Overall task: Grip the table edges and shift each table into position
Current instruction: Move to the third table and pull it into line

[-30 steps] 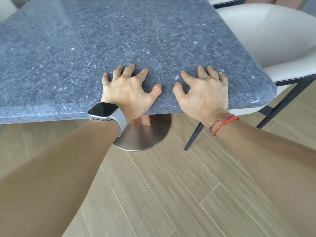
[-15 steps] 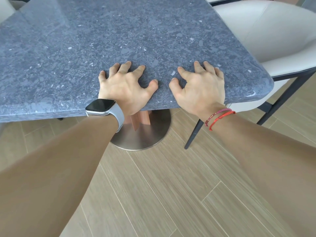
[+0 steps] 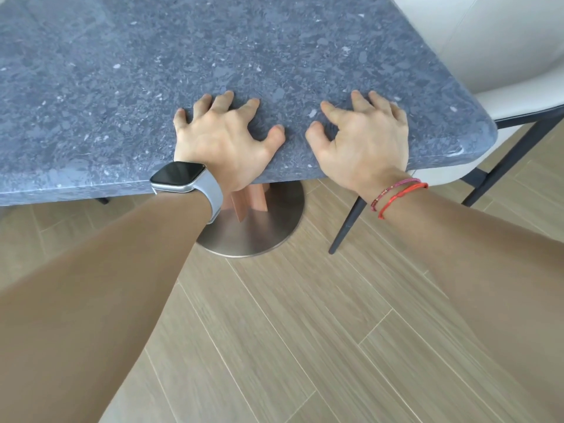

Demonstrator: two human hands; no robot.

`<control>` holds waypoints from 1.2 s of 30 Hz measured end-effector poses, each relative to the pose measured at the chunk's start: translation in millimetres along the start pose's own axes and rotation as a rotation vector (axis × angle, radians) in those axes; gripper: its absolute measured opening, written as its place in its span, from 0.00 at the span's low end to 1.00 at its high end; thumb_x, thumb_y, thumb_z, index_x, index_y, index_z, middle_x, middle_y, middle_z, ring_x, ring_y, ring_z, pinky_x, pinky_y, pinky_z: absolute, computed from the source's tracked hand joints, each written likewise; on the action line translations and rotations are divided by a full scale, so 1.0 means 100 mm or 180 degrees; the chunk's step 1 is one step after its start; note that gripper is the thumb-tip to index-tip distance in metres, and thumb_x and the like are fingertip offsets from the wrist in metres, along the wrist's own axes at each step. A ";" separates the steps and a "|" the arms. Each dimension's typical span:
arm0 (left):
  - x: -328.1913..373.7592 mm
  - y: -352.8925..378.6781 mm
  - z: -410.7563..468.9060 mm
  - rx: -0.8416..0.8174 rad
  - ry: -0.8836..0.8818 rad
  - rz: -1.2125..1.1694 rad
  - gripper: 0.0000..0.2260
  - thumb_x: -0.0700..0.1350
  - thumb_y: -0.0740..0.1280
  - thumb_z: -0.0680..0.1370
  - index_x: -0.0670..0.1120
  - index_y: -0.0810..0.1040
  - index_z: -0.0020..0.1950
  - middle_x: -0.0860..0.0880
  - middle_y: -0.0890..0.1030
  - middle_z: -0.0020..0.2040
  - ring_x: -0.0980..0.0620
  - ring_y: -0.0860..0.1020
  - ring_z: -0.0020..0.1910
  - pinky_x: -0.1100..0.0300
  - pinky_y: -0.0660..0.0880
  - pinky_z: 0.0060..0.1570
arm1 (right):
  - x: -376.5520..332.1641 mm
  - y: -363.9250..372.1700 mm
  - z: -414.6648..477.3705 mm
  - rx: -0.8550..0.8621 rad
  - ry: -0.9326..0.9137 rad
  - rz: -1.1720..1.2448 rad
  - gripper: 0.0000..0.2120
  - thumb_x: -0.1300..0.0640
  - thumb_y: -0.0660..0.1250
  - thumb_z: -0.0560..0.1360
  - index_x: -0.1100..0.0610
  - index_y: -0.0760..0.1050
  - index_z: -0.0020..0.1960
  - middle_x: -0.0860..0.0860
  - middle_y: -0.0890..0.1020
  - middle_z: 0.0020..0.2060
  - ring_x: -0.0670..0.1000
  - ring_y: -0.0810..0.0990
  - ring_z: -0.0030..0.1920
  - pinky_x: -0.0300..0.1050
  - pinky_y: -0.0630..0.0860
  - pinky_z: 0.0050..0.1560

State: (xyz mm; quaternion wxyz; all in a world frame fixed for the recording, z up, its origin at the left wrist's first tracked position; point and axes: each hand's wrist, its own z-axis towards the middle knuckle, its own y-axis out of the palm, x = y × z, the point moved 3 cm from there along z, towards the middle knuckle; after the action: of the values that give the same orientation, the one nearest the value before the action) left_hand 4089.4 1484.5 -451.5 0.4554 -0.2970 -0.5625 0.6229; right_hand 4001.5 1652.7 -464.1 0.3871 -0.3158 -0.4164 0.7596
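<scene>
Wood-plank floor point(image 3: 305, 331) fills most of my feed. Next biggest is the grey stone table point(image 3: 274, 56), which runs away from both hands and off to their left. There's only one table in view, so I can't say how many are left or where this one's spot is. My guess is it's mid-shove, not parked yet.

White chair point(image 3: 503, 56) sits just right of the right hand, and the table corner overlaps its seat from my angle. The round metal base point(image 3: 259, 233) is below and between the wrists.

Left hand point(image 3: 225, 141) and right hand point(image 3: 363, 141) are side by side on the near edge, heels hanging off the lip. Fingers are spread and arched, fingertips point(image 3: 227, 96) pressing the top. Thumbs are up top too and I can't see anything hooked underneath, so it's a press, not a wrap.

Watch point(image 3: 178, 175) on the left wrist, red bracelets point(image 3: 396, 193) on the right.
</scene>
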 end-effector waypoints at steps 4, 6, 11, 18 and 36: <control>0.01 -0.01 -0.02 0.0092 -0.0023 -0.0040 0.30 0.71 0.55 0.78 0.58 0.72 0.75 0.49 0.70 0.77 0.42 0.62 0.78 0.37 0.55 0.77 | 0.01 0.02 -0.01 0.0057 0.0029 0.0044 0.29 0.37 0.52 0.74 0.45 0.80 0.67 0.63 0.77 0.68 0.65 0.71 0.72 0.63 0.62 0.74; 0.01 -0.01 -0.02 0.0109 -0.0011 -0.0059 0.30 0.71 0.55 0.78 0.58 0.73 0.74 0.49 0.71 0.76 0.42 0.63 0.78 0.36 0.56 0.76 | 0.00 0.02 -0.01 0.0006 0.0026 0.0051 0.29 0.37 0.52 0.75 0.45 0.79 0.67 0.63 0.77 0.69 0.65 0.70 0.73 0.63 0.61 0.74; 0.01 -0.01 -0.02 0.0114 -0.0022 -0.0066 0.30 0.70 0.54 0.78 0.57 0.73 0.74 0.48 0.71 0.76 0.42 0.63 0.78 0.37 0.56 0.76 | 0.00 0.01 -0.01 0.0032 0.0025 0.0064 0.28 0.37 0.52 0.75 0.45 0.79 0.67 0.62 0.77 0.69 0.65 0.70 0.73 0.63 0.61 0.74; 0.02 -0.01 -0.03 0.0102 -0.0038 -0.0079 0.30 0.70 0.54 0.78 0.57 0.72 0.74 0.48 0.70 0.76 0.43 0.62 0.79 0.36 0.54 0.77 | 0.00 0.01 -0.02 0.0034 0.0021 0.0076 0.28 0.38 0.52 0.75 0.45 0.79 0.67 0.62 0.77 0.69 0.65 0.70 0.73 0.63 0.61 0.74; -0.03 0.02 0.00 0.0094 -0.0010 -0.0089 0.31 0.72 0.54 0.77 0.60 0.71 0.76 0.50 0.67 0.80 0.44 0.60 0.80 0.36 0.53 0.78 | 0.00 -0.02 -0.03 -0.0115 0.0083 0.0071 0.27 0.38 0.54 0.75 0.45 0.78 0.68 0.61 0.76 0.70 0.64 0.68 0.74 0.62 0.59 0.74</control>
State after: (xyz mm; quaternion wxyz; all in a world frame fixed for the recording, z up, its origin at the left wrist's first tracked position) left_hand 4089.6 1481.9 -454.2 0.4675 -0.2814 -0.5580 0.6252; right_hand 4004.1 1654.5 -463.6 0.3782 -0.3372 -0.4215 0.7521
